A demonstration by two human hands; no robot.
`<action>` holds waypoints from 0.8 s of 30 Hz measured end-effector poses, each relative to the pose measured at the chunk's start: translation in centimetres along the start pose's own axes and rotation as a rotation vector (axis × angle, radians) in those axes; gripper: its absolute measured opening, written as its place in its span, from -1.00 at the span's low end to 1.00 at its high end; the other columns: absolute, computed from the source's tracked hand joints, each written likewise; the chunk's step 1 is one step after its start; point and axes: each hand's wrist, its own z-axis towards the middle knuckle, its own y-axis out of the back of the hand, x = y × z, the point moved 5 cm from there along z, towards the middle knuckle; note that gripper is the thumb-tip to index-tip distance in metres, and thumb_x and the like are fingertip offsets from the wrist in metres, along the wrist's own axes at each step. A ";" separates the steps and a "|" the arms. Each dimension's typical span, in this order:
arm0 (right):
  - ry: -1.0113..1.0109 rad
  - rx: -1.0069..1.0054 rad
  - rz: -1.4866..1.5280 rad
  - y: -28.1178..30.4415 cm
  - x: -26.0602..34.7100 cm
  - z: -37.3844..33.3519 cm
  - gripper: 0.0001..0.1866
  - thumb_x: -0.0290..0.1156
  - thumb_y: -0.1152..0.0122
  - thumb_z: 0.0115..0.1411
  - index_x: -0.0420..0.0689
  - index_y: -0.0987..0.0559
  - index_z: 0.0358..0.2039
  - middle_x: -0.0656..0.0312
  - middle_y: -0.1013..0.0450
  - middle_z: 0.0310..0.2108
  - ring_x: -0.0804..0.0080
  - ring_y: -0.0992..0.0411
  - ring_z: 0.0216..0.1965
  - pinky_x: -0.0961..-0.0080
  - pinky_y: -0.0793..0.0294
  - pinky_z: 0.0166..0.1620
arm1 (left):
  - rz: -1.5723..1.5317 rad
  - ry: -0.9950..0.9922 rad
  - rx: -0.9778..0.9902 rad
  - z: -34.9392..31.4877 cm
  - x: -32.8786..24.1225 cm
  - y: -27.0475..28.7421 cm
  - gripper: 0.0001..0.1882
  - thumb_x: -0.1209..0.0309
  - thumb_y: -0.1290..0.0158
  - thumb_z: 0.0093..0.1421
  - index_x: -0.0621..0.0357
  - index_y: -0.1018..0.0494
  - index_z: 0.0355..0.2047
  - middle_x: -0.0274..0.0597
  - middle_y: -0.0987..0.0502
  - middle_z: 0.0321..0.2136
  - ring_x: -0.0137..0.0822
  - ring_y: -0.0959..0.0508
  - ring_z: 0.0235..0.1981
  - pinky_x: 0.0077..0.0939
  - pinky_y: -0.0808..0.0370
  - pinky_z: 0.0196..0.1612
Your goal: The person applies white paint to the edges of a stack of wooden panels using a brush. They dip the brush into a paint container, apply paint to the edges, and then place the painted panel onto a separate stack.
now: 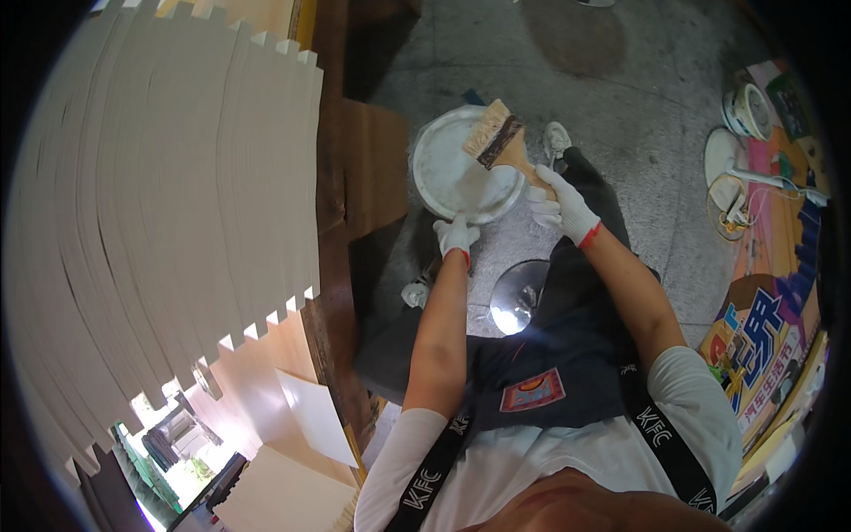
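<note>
My right hand [566, 206], in a white knit glove with a red cuff, is closed round the wooden handle of a wide flat paintbrush [505, 146]. The brush's pale bristles point up and left, over the far right part of a round white bucket [443, 182] on the floor. At the bucket's near rim is my left hand [456, 235], also gloved, with its fingers closed on the edge. The bucket's inside looks whitish, but I cannot tell what it holds.
Large stacks of pale boards [177, 195] with notched edges fill the left side, beside a brown wooden panel [377, 168]. A dark round object with a bright reflection [519, 297] is between my legs. At right, a small tub [747, 113] and a fan-like white device [729, 164] stand near printed boards [753, 341].
</note>
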 end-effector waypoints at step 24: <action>-0.041 -0.445 -2.377 -1.5 0.5 10.7 -0.61 -0.32 0.00 0.25 -0.07 -0.48 0.08 -0.04 -0.55 -0.12 0.08 -0.52 -0.01 0.18 -0.49 -0.01 | -0.545 0.003 -0.126 -10.5 14.4 9.6 -0.45 0.44 0.02 0.31 0.23 0.01 0.21 0.18 -0.27 0.13 0.07 -0.53 -0.06 -0.13 -0.64 -0.14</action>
